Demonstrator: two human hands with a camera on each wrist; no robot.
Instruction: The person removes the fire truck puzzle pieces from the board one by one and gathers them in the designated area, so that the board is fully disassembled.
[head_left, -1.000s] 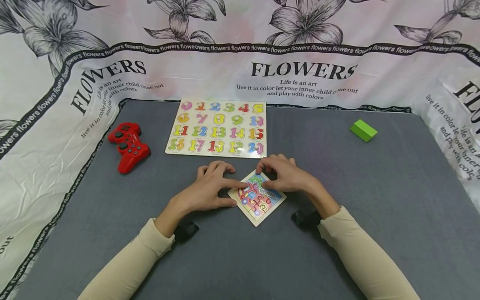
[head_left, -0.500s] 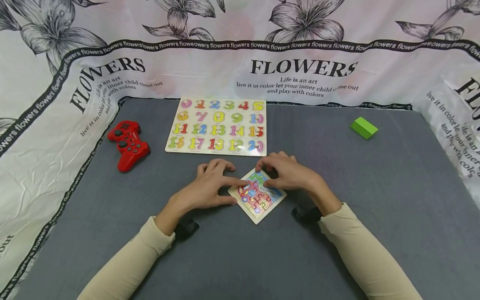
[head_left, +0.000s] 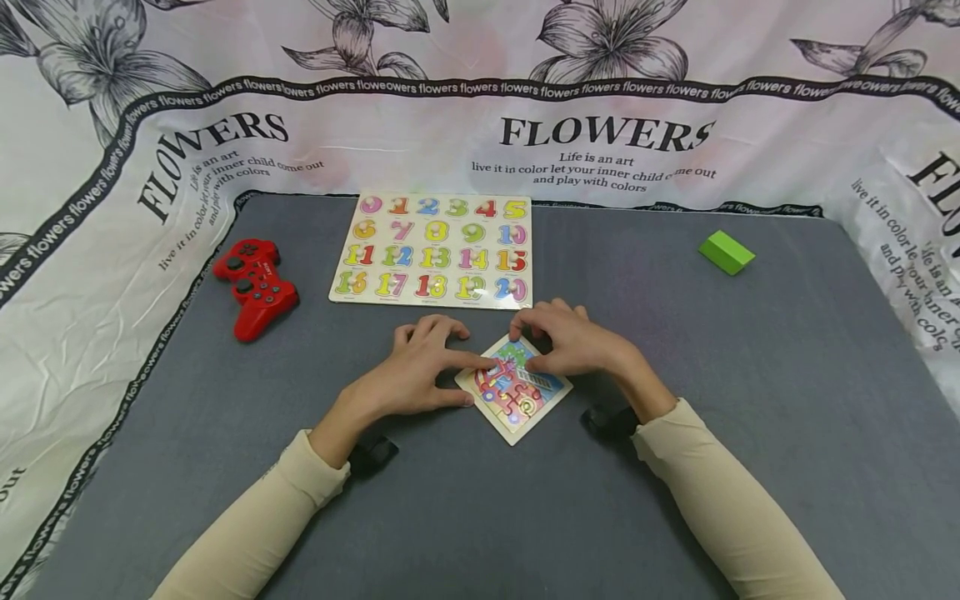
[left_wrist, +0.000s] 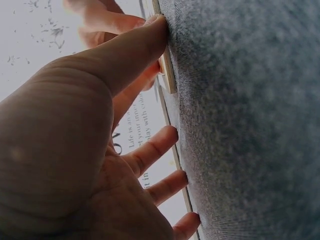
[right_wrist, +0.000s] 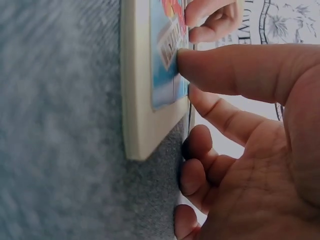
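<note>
A small square jigsaw puzzle [head_left: 517, 421] with a colourful picture and a pale wooden frame lies on the grey cloth, one corner pointing toward the person. My left hand [head_left: 412, 371] touches its left side. The left index fingertip rests on the picture and the thumb [left_wrist: 150, 37] is at the frame's edge, with the other fingers spread out straight. My right hand [head_left: 573, 342] holds the puzzle near its far corner. There the index finger bends to the frame's edge, while the thumb [right_wrist: 200, 65] presses on the picture; the remaining right fingers are curled beside the board.
A number puzzle board [head_left: 435, 250] lies just beyond both hands. To the far left is a red game controller [head_left: 257, 290], and a green block [head_left: 727, 252] sits at the back right. White flower-printed cloth [head_left: 420, 133] rises behind and along the sides.
Both hands keep the same hold on the puzzle, and its pieces look unchanged. The whole head view has shifted slightly upward.
</note>
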